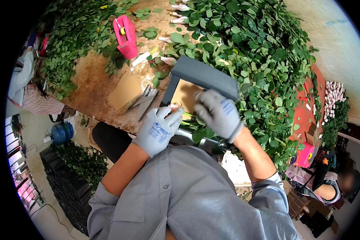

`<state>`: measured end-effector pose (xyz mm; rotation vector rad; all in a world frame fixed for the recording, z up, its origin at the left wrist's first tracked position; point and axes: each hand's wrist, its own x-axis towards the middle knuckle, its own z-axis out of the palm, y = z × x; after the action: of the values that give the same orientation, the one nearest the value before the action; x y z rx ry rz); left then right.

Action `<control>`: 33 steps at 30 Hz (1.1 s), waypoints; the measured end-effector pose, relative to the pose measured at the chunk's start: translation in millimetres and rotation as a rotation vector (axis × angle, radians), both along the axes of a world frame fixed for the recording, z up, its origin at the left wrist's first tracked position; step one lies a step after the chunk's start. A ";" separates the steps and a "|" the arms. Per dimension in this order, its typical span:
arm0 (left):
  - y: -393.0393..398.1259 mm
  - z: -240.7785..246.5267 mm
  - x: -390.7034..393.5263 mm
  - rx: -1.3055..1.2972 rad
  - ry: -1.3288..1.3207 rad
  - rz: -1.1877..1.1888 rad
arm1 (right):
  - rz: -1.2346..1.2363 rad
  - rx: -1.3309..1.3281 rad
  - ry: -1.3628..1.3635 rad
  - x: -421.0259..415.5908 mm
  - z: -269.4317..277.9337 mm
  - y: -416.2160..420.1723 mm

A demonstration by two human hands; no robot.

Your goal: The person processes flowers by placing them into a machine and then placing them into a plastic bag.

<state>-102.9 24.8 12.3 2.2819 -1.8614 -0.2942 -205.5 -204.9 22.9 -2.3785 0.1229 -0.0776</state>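
A dark grey padded stand (204, 75) lies on the worktable before me, with a sheet of brown paper (183, 94) inside its frame. My left hand (159, 130), in a light grey coated glove, has its fingers on a pinkish rose bloom (174, 107) at the stand's lower left. Green stems (187, 114) run from there towards the right. My right hand (219, 112), gloved alike and slightly blurred, is over the paper's right edge with its fingers bent; whether it holds anything is hidden. Left of the stand are a stack of brown paper sheets (124, 93) and grey metal pieces (147, 102).
A pink tape dispenser (126, 37) stands on the wooden table (91, 78). Leafy rose stems (258, 60) are heaped along the right, more (66, 45) at upper left. Netted rose buds (168, 61) lie behind the stand. Two other people are at the far left and lower right.
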 end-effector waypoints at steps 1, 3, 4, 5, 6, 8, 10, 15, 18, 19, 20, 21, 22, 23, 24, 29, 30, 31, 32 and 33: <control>0.1 -0.6 -0.9 -0.002 -0.008 0.003 | -0.049 -0.032 -0.113 5.9 1.7 -12.2; 0.6 -0.9 -1.8 -0.007 -0.023 0.004 | -0.194 -0.055 -0.221 27.1 7.5 -41.2; 1.4 -1.4 -2.6 0.003 -0.011 0.017 | -0.237 -0.076 -0.215 39.4 3.0 -56.1; 0.2 -0.6 -2.3 0.008 -0.001 0.017 | -0.292 -0.103 -0.212 50.9 -0.1 -73.2; -1.3 -0.3 -2.4 0.007 0.008 0.014 | -0.326 -0.089 -0.179 63.3 -17.6 -91.1; -3.4 0.3 -0.3 -0.043 0.000 -0.002 | -0.375 -0.127 -0.041 83.0 -56.2 -124.9; -6.2 0.1 -1.8 -0.060 0.008 0.002 | -0.371 -0.223 0.184 100.5 -88.8 -138.8; -5.1 0.7 -5.3 -0.058 0.005 0.038 | -0.247 -0.364 0.350 109.6 -126.5 -119.5; -8.5 5.7 -7.3 -0.067 0.019 0.050 | -0.129 -0.378 0.495 109.0 -116.9 -120.0; -7.9 6.7 -7.5 -0.068 0.025 0.052 | -0.085 -0.382 0.536 107.7 -111.2 -118.2; -6.6 6.8 -7.3 -0.058 0.022 0.047 | -0.069 -0.378 0.549 107.2 -108.5 -117.2; -6.2 6.1 -6.7 -0.053 0.017 0.042 | -0.076 -0.421 0.526 105.0 -107.1 -116.7; -5.2 5.4 -6.4 -0.047 0.013 0.038 | -0.083 -0.463 0.503 101.4 -106.3 -114.8; -3.3 4.4 -6.8 -0.040 0.009 0.032 | -0.091 -0.505 0.480 97.3 -105.7 -111.9; -2.9 2.5 -6.5 -0.037 0.004 0.021 | -0.140 -0.501 0.466 92.4 -107.9 -109.6; -2.0 2.5 -8.8 -0.067 -0.028 0.034 | -0.252 -0.492 0.490 92.3 -118.2 -105.4; -1.8 3.1 -8.5 -0.064 -0.026 0.029 | -0.262 -0.476 0.480 92.3 -117.2 -106.5; -0.7 2.8 -8.5 -0.058 -0.022 0.026 | -0.269 -0.457 0.471 91.9 -112.9 -105.4; -1.2 2.4 -8.9 -0.053 -0.017 0.029 | -0.268 -0.469 0.476 90.8 -108.5 -105.2; -0.4 2.2 -8.8 -0.057 -0.019 0.027 | -0.247 -0.460 0.517 91.6 -100.6 -104.5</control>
<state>-111.7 24.3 14.4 2.2783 -1.8220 -0.2141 -114.0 -309.4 -77.7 -2.7756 0.7106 0.4402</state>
